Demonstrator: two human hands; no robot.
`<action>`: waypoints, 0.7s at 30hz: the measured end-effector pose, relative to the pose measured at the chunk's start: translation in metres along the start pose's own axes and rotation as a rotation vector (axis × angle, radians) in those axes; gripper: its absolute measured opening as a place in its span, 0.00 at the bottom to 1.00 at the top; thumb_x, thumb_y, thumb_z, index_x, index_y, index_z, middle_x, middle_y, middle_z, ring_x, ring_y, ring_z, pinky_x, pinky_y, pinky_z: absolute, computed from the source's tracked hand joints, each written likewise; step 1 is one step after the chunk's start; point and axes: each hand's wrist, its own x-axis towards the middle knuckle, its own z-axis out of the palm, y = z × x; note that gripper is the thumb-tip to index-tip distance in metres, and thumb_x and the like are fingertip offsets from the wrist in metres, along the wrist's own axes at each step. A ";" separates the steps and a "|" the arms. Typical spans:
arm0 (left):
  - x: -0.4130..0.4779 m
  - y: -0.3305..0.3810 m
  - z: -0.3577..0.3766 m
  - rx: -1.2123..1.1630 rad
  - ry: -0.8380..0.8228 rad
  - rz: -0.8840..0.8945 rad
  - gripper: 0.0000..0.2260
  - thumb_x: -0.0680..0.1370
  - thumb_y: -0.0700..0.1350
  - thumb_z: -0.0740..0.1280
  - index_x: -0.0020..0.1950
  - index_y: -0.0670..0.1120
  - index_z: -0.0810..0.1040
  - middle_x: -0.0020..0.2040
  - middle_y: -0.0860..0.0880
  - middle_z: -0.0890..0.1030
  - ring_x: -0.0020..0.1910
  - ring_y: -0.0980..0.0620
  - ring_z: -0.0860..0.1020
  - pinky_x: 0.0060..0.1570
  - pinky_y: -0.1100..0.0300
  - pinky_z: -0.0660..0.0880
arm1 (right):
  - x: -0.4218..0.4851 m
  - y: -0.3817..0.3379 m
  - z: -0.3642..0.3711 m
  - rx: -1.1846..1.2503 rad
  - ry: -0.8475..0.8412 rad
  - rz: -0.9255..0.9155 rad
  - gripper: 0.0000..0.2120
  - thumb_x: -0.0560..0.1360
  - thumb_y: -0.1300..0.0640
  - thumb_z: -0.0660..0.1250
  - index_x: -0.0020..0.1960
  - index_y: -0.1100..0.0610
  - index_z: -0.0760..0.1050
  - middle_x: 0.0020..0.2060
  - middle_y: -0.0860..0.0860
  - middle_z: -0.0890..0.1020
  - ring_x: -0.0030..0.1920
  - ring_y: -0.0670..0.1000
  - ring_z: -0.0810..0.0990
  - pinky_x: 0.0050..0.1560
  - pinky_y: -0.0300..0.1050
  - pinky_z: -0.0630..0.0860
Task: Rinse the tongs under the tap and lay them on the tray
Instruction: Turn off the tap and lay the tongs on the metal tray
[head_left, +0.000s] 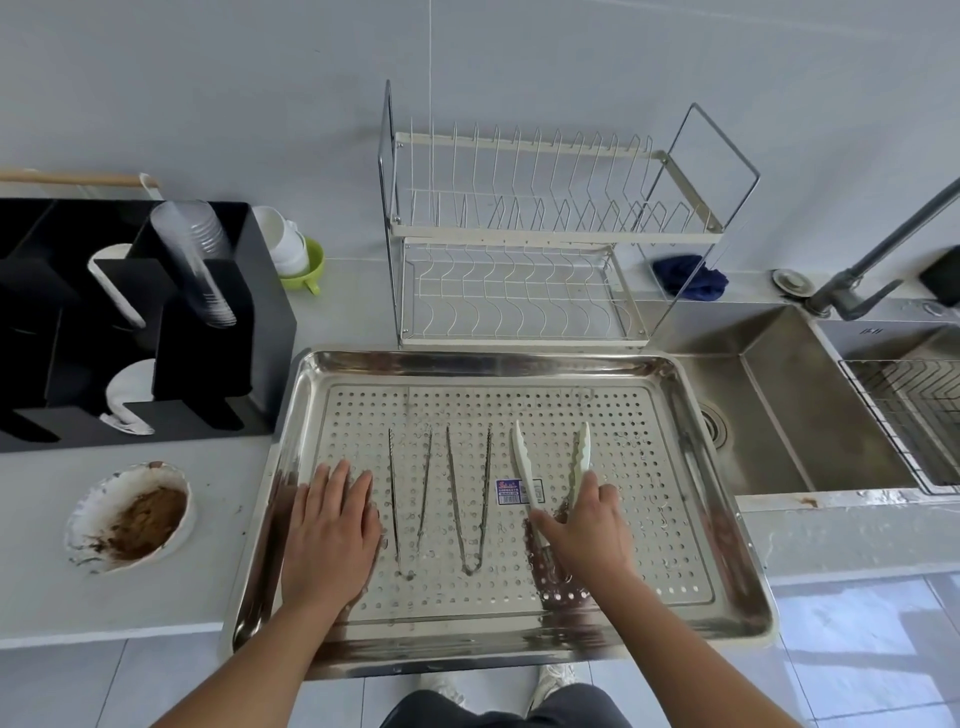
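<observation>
Item: left hand (332, 525). Lay flat, fingers straight, on the near-left floor of the perforated tray (467, 359); it held nothing.

Item: right hand (582, 525). Thumb and fingers pinched the white tongs (521, 457) just ahead of their hinge, the tongs resting on the tray's right half.

Orientation: long axis ran near to far. Hinge towards the person, under the hand; the two tips pointed at the wall, spread in a V.

Handling note (judgement): squeeze both arms together near the hinge before any lift. Keep the tips level and clear of the two metal tongs (452, 478) lying parallel, just to the left.

Beyond: sink (779, 415) to the right, tap (883, 244) above it; dish rack (519, 234) behind the tray.
</observation>
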 end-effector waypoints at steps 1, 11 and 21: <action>0.000 0.000 0.000 0.000 0.000 0.001 0.29 0.81 0.56 0.46 0.76 0.45 0.72 0.78 0.40 0.69 0.79 0.38 0.62 0.78 0.39 0.60 | 0.000 -0.001 0.000 0.004 0.001 0.004 0.48 0.75 0.35 0.70 0.81 0.60 0.51 0.71 0.60 0.68 0.64 0.58 0.77 0.58 0.50 0.77; -0.001 0.000 -0.002 -0.009 0.001 0.001 0.29 0.81 0.56 0.45 0.76 0.46 0.71 0.78 0.40 0.68 0.80 0.39 0.62 0.78 0.39 0.59 | -0.002 -0.004 -0.002 0.017 -0.002 0.012 0.49 0.75 0.35 0.70 0.81 0.60 0.50 0.73 0.60 0.66 0.68 0.58 0.76 0.65 0.53 0.76; -0.001 0.001 -0.002 -0.028 0.013 0.002 0.29 0.81 0.56 0.46 0.75 0.45 0.73 0.77 0.40 0.69 0.79 0.38 0.63 0.78 0.39 0.59 | -0.001 -0.006 -0.004 0.014 -0.005 0.014 0.49 0.75 0.35 0.70 0.81 0.60 0.50 0.73 0.60 0.66 0.68 0.58 0.75 0.63 0.53 0.76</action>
